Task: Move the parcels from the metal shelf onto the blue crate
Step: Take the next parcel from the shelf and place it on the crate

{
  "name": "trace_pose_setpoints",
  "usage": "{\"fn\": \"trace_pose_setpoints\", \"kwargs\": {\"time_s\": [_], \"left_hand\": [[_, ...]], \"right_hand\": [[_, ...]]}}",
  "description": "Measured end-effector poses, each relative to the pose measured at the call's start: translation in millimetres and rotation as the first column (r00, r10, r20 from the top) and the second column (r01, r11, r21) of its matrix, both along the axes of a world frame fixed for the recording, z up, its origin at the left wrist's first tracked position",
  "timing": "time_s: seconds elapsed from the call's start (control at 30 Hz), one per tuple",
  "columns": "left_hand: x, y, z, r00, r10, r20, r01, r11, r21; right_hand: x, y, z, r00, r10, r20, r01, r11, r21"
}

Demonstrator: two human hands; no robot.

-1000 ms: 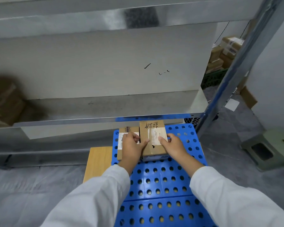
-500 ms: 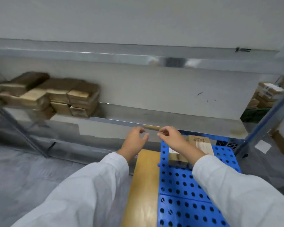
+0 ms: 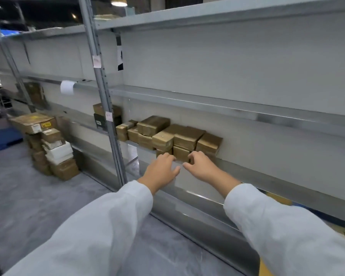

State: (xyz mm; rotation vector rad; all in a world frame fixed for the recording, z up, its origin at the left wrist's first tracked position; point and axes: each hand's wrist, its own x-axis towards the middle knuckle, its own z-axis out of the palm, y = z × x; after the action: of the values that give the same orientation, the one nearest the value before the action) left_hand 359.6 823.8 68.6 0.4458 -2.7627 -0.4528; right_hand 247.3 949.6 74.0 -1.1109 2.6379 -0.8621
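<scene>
Several brown taped parcels (image 3: 167, 134) are stacked on the lower level of the metal shelf (image 3: 267, 172). My left hand (image 3: 161, 171) and my right hand (image 3: 201, 166) reach toward the front of the stack, fingers apart and empty. Both hover just in front of the lowest front parcel (image 3: 180, 154), and I cannot tell whether the fingertips touch it. The blue crate is almost out of view; only a sliver of blue (image 3: 299, 205) shows at the right, under the shelf edge.
A grey shelf upright (image 3: 108, 108) stands left of the parcels. More cardboard boxes (image 3: 48, 142) are piled on the grey floor at the left. A dark box (image 3: 106, 116) sits on the shelf behind the upright. Upper shelf levels run across above.
Both hands let go of the parcel on the blue crate and swung left and up to the shelf. My view turned from the crate to the stacked parcels.
</scene>
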Motion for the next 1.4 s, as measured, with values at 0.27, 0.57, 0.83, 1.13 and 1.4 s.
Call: {"fn": "trace_pose_setpoints", "kwargs": {"time_s": [0.27,0.57,0.83,1.13,1.4], "left_hand": [[45.9,-103.0,3.1,0.997,0.080,-0.018,-0.081,0.992,-0.097],[-1.5,-213.8,-5.0,0.996,0.084,0.012,-0.081,0.984,-0.156],[-72.4,-324.7,-14.9,0.990,0.066,0.122,-0.044,0.983,-0.180],[-140.6,-400.9,-31.3,0.997,0.037,0.066,-0.028,0.991,-0.131],[-226.7,-463.4,-63.8,0.995,-0.082,0.048,0.088,0.988,-0.126]], "right_hand": [[22.1,-84.8,14.4,0.991,0.053,-0.121,-0.034,0.987,0.155],[-12.5,-209.4,3.6,0.977,0.072,-0.199,-0.038,0.985,0.168],[-79.0,-326.3,-39.8,0.991,0.028,-0.129,-0.002,0.981,0.193],[-138.8,-395.6,-42.1,0.992,-0.029,-0.124,0.054,0.977,0.204],[-212.6,-435.2,-56.1,0.976,-0.209,-0.069,0.219,0.952,0.213]]}}
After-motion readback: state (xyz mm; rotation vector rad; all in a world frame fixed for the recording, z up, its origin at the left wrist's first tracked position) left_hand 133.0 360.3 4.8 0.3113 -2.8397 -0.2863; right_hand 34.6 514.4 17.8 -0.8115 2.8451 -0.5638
